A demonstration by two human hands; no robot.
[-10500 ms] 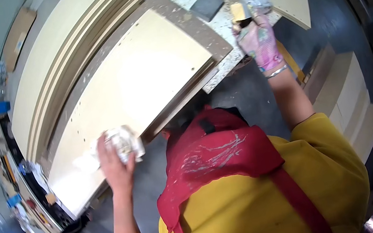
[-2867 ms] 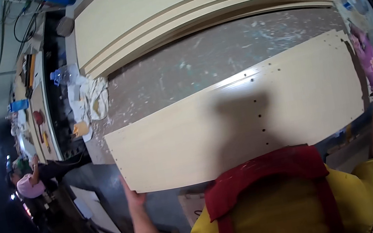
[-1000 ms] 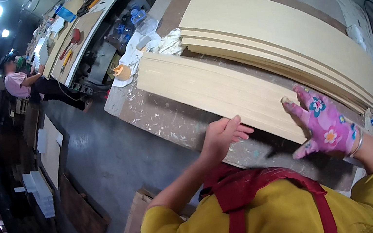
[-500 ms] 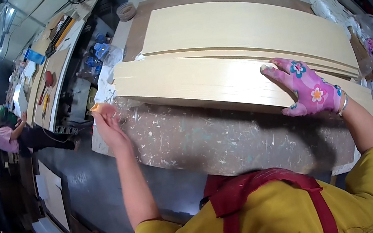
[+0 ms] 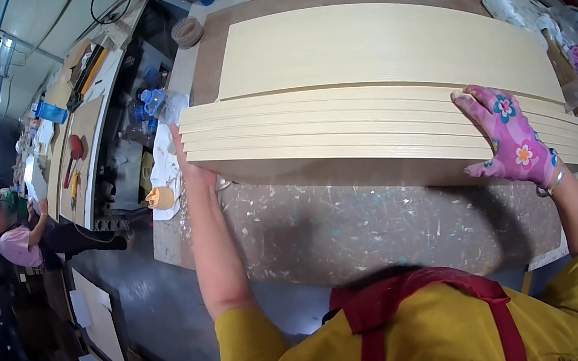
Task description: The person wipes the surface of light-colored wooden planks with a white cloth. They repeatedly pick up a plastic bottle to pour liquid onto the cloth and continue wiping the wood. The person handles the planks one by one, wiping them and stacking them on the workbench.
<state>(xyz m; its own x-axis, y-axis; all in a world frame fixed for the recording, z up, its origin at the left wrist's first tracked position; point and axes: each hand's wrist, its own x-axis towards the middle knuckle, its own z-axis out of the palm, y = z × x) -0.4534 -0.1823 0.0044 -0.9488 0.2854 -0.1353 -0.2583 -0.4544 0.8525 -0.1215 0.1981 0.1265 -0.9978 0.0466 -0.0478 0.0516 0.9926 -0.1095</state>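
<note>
A layered stack of pale boards (image 5: 325, 122) is at the near side of the counter (image 5: 358, 226), edges upward, in front of a broad pale panel (image 5: 380, 39); its long axis runs left to right, dipping rightward, between the hands; the bare left hand (image 5: 195, 169) meets the left end, though whether its partly hidden fingers grip seems unclear; the gloved right hand (image 5: 514, 139) grips across the layers, short of the right end.

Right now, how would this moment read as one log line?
left hand: at left end of board bundle | right hand: gloved, spanning edges near right end | white cloth: left of bundle
</note>
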